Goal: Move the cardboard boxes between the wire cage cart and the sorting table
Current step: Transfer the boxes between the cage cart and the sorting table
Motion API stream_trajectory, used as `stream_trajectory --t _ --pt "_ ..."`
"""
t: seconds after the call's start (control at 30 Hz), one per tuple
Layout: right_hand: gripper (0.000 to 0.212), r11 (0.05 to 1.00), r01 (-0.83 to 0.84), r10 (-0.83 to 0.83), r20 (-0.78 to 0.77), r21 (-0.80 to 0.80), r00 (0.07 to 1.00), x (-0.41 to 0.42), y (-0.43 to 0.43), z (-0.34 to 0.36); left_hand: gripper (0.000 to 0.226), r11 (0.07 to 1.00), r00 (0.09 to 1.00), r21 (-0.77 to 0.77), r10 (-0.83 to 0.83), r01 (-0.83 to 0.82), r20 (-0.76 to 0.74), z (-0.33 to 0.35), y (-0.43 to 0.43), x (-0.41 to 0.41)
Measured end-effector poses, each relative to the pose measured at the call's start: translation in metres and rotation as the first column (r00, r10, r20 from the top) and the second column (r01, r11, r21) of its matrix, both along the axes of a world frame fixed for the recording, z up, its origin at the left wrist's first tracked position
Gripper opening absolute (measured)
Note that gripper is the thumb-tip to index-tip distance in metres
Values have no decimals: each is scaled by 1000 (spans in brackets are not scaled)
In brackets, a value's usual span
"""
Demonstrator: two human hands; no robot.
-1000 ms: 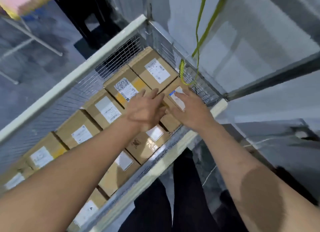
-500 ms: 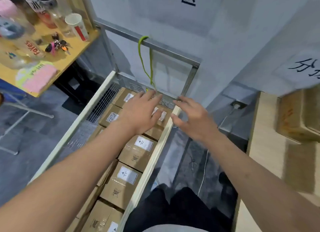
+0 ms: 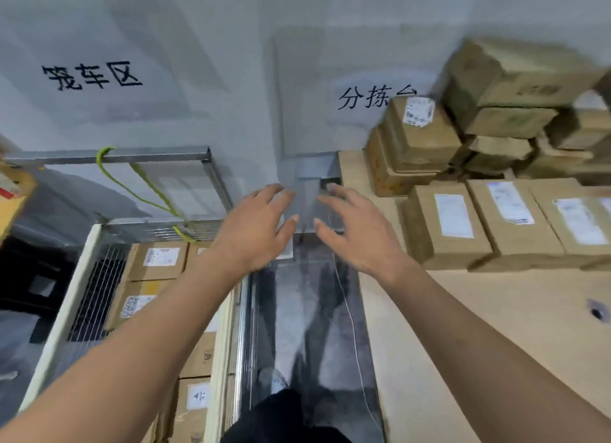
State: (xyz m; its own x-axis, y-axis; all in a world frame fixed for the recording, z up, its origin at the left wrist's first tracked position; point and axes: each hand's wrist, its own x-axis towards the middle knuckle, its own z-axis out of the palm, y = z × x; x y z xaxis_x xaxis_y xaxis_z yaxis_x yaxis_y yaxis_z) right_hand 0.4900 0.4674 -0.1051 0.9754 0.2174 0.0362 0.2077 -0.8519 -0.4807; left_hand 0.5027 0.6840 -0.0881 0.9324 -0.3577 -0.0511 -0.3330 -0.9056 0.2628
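The wire cage cart point(image 3: 71, 307) stands at lower left, packed with brown cardboard boxes point(image 3: 155, 260) that carry white labels. On the right is the wooden sorting table point(image 3: 463, 326) with a row of labelled boxes point(image 3: 453, 226) and a blurred stack point(image 3: 496, 111) behind it. My left hand point(image 3: 254, 231) and my right hand point(image 3: 360, 234) hang in the air over the gap between cart and table, fingers spread, palms facing each other, holding nothing. No box is between them.
A grey floor strip point(image 3: 307, 326) runs between cart and table, with my dark trousers and a shoe at the bottom. A yellow-green cord point(image 3: 139, 184) loops from the cart's metal frame. The white wall behind carries black handwritten signs. A desk corner shows at far left.
Both hands have lifted off the box in the cart's far corner and swung right, empty, toward the gap. The view has turned from the cart toward the table.
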Motion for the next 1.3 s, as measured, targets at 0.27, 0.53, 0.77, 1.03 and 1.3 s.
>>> stream_trajectory --t 0.27,0.53,0.77,1.03,1.3 --pt "56 955 295 -295 -35 16 955 -43 -114 -10 60 971 970 -46 -238 236 -47 -8 -130 16" --pt "49 840 543 -533 -158 24 831 -39 -195 -53 57 901 895 -88 -433 425 -105 -53 -232 57" --pt "50 767 641 -624 -239 -6 744 -1 -239 -111 58 863 838 -58 -501 501 -216 -112 -295 99" --pt "35 717 694 -682 -273 -65 679 18 -252 -149 62 821 804 46 -545 570 -239 -160 -313 134" --pt "54 705 694 -708 -198 -147 678 12 -243 -155 62 809 772 -56 -576 585 -268 -171 -298 133"
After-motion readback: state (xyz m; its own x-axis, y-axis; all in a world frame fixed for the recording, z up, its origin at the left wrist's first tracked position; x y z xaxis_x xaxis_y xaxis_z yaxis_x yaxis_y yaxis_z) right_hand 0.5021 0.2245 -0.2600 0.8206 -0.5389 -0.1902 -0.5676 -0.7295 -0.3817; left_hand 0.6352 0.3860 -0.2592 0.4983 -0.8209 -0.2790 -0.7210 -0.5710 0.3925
